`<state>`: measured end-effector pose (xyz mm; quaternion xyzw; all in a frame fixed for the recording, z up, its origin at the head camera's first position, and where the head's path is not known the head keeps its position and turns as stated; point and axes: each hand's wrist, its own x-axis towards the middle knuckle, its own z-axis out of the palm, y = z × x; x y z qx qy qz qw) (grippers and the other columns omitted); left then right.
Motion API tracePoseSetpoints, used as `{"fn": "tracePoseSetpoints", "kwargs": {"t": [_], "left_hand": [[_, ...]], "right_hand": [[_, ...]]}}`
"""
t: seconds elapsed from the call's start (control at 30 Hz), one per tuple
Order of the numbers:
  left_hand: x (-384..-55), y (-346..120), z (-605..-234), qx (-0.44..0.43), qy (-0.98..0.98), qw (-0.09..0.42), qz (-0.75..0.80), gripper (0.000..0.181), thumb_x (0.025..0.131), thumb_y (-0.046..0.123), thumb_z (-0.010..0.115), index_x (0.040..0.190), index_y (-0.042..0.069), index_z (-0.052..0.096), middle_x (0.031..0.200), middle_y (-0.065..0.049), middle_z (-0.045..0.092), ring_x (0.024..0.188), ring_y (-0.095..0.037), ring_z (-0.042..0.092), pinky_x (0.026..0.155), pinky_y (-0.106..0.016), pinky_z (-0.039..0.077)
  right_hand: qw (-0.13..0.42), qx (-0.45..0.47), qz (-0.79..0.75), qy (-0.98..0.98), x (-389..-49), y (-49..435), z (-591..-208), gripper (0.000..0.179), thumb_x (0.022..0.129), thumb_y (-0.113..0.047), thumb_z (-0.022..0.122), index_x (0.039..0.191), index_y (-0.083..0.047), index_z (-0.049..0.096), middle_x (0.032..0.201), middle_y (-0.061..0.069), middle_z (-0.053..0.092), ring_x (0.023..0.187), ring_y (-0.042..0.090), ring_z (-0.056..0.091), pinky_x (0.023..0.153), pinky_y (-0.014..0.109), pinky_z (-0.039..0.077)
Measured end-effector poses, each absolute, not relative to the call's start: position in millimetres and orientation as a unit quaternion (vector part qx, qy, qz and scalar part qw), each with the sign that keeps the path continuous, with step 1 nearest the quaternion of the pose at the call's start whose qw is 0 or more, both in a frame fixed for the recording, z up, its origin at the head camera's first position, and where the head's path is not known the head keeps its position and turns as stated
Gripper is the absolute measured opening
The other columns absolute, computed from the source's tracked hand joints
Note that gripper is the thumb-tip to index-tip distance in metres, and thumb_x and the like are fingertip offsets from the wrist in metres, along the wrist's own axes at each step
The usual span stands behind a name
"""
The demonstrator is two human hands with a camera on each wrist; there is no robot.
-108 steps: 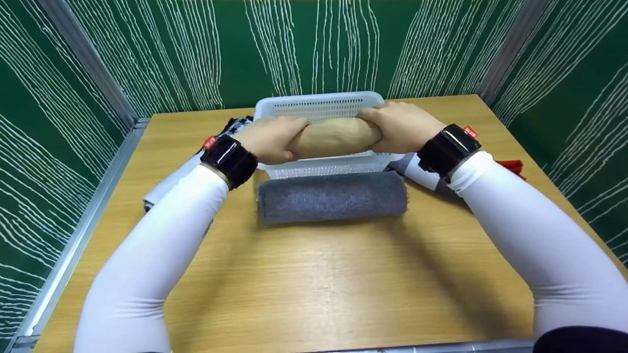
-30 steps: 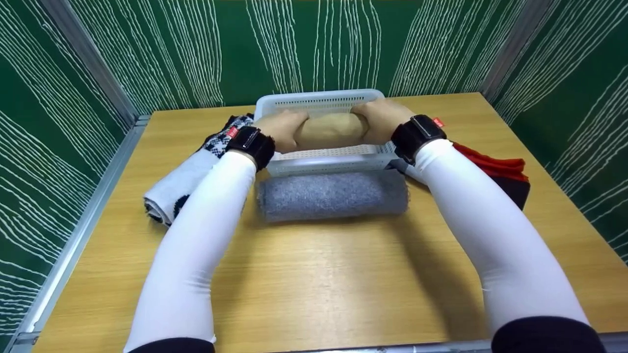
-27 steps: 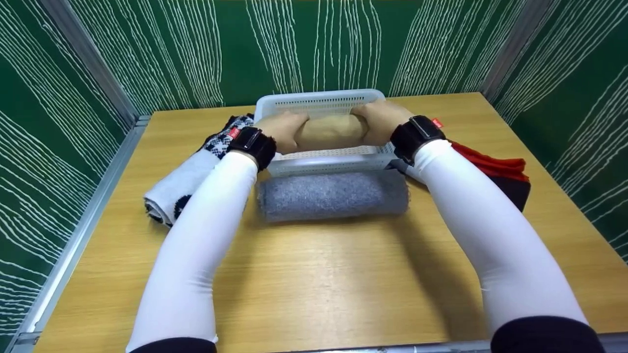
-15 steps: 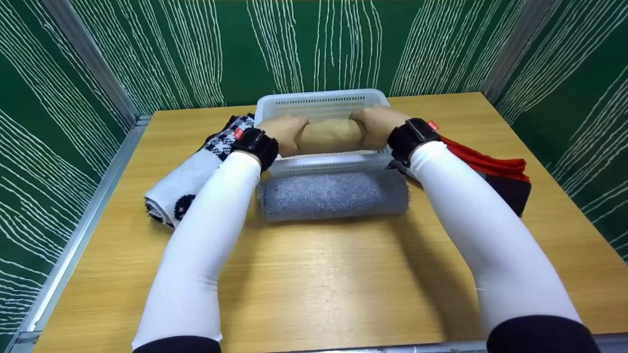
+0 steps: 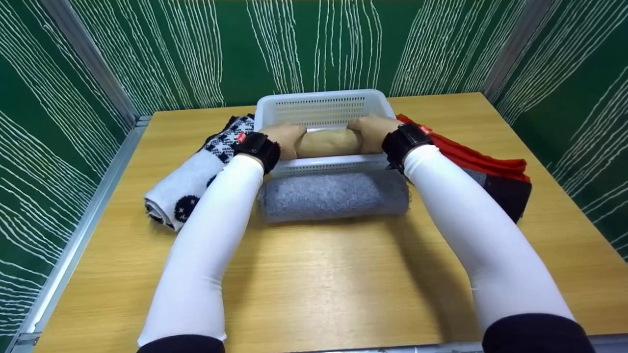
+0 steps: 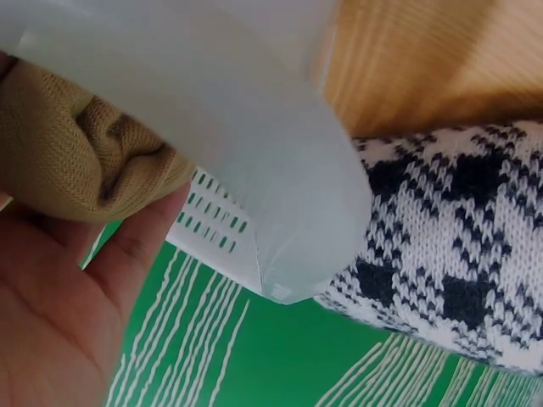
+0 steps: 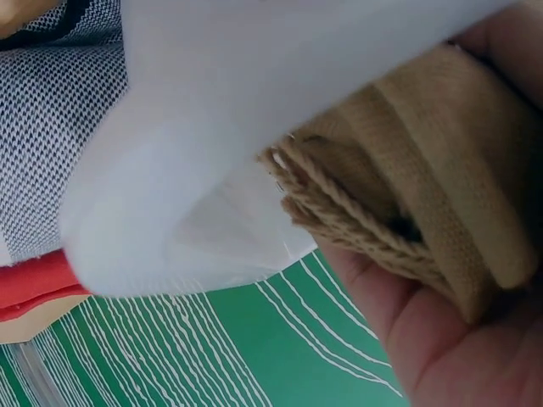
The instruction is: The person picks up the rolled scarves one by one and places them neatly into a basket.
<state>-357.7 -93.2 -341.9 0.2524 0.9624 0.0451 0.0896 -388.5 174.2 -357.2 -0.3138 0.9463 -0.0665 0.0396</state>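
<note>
A rolled tan scarf (image 5: pixel 329 142) lies level inside the white plastic basket (image 5: pixel 319 97), low behind its front rim. My left hand (image 5: pixel 284 139) grips the roll's left end and my right hand (image 5: pixel 372 131) its right end. In the left wrist view, the folded knit end (image 6: pixel 81 153) of the scarf sits against the fingers, partly behind the basket's pale rim (image 6: pixel 212 110). Twisted fringe (image 7: pixel 356 212) shows at the other end in the right wrist view, with the palm beneath it.
A rolled grey cloth (image 5: pixel 333 196) lies right in front of the basket. To its left rests a black-and-white patterned knit roll (image 5: pixel 186 176); to its right, a red and dark grey folded cloth (image 5: pixel 481 157). Green panels (image 5: pixel 171 49) enclose the wooden table (image 5: pixel 324 284).
Both hands have lowered the tan roll from above the basket down into it, drawing slightly closer together. The grey roll and the side cloths have stayed in place.
</note>
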Motion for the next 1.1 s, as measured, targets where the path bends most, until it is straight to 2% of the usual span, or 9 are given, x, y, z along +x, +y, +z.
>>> {"fn": "tracePoseSetpoints", "kwargs": {"t": [0.3, 0.33, 0.4, 0.53, 0.57, 0.63, 0.83, 0.97, 1.1], "left_hand": [[-364, -93, -350, 0.247, 0.963, 0.102, 0.025, 0.026, 0.096, 0.012, 0.066, 0.120, 0.003, 0.062, 0.127, -0.021, 0.072, 0.118, -0.039, 0.068, 0.106, -0.054, 0.054], [-382, -97, -364, 0.253, 0.961, 0.101, 0.036, 0.023, 0.096, 0.016, 0.066, 0.116, 0.007, 0.063, 0.122, -0.017, 0.074, 0.112, -0.035, 0.069, 0.101, -0.050, 0.056], [-390, -97, -371, 0.246, 0.963, 0.108, 0.026, 0.019, 0.096, 0.015, 0.065, 0.114, 0.008, 0.063, 0.116, -0.014, 0.073, 0.105, -0.032, 0.067, 0.098, -0.048, 0.056], [-386, -95, -370, 0.232, 0.965, 0.116, 0.028, 0.013, 0.099, 0.015, 0.060, 0.110, 0.008, 0.061, 0.106, -0.011, 0.068, 0.096, -0.028, 0.061, 0.091, -0.045, 0.054], [-369, -90, -356, 0.221, 0.967, 0.122, 0.014, 0.014, 0.099, 0.010, 0.056, 0.112, 0.006, 0.060, 0.108, -0.014, 0.066, 0.098, -0.030, 0.060, 0.094, -0.048, 0.053], [-361, -89, -350, 0.219, 0.968, 0.120, 0.018, 0.014, 0.100, 0.011, 0.054, 0.112, 0.005, 0.059, 0.108, -0.014, 0.064, 0.098, -0.030, 0.058, 0.095, -0.047, 0.052], [-354, -89, -345, 0.223, 0.968, 0.115, 0.017, 0.016, 0.102, 0.012, 0.052, 0.111, 0.004, 0.061, 0.115, -0.017, 0.069, 0.100, -0.031, 0.059, 0.099, -0.050, 0.053], [-355, -90, -345, 0.233, 0.966, 0.114, 0.014, 0.013, 0.102, 0.012, 0.052, 0.104, 0.005, 0.063, 0.114, -0.018, 0.071, 0.098, -0.030, 0.059, 0.099, -0.050, 0.053], [-354, -90, -346, 0.228, 0.967, 0.113, 0.003, 0.013, 0.102, 0.013, 0.051, 0.102, 0.007, 0.063, 0.118, -0.017, 0.074, 0.097, -0.028, 0.058, 0.096, -0.049, 0.053]], "right_hand": [[0.065, -0.301, -0.050, 0.950, -387, 168, -360, 0.036, 0.085, -0.002, 0.072, 0.121, -0.004, 0.073, 0.110, 0.019, 0.074, 0.095, 0.035, 0.062, 0.089, 0.050, 0.053], [0.068, -0.299, -0.050, 0.950, -387, 167, -361, 0.036, 0.086, -0.002, 0.071, 0.122, -0.005, 0.073, 0.111, 0.019, 0.074, 0.096, 0.035, 0.062, 0.090, 0.050, 0.053], [0.070, -0.303, -0.047, 0.949, -389, 168, -363, 0.033, 0.088, -0.002, 0.070, 0.120, -0.004, 0.073, 0.110, 0.019, 0.074, 0.096, 0.035, 0.062, 0.090, 0.050, 0.054], [0.071, -0.314, -0.051, 0.945, -394, 169, -367, 0.026, 0.088, -0.003, 0.070, 0.114, -0.004, 0.073, 0.107, 0.019, 0.075, 0.093, 0.034, 0.064, 0.090, 0.050, 0.055], [0.072, -0.316, -0.050, 0.945, -395, 169, -368, 0.025, 0.088, -0.004, 0.070, 0.113, -0.004, 0.073, 0.107, 0.020, 0.075, 0.093, 0.034, 0.064, 0.090, 0.050, 0.055], [0.078, -0.314, -0.054, 0.945, -396, 169, -368, 0.026, 0.089, -0.005, 0.071, 0.116, -0.003, 0.074, 0.110, 0.020, 0.075, 0.095, 0.034, 0.064, 0.092, 0.051, 0.055], [0.097, -0.291, -0.054, 0.950, -392, 164, -364, 0.033, 0.092, -0.003, 0.067, 0.124, -0.003, 0.074, 0.118, 0.022, 0.074, 0.102, 0.036, 0.063, 0.098, 0.051, 0.053], [0.105, -0.280, -0.050, 0.953, -393, 164, -365, 0.033, 0.091, 0.002, 0.065, 0.122, -0.002, 0.075, 0.118, 0.021, 0.074, 0.100, 0.035, 0.061, 0.095, 0.050, 0.052], [0.107, -0.280, -0.055, 0.952, -398, 166, -371, 0.035, 0.089, 0.004, 0.063, 0.121, -0.003, 0.075, 0.112, 0.019, 0.073, 0.094, 0.033, 0.057, 0.086, 0.045, 0.048]]}}
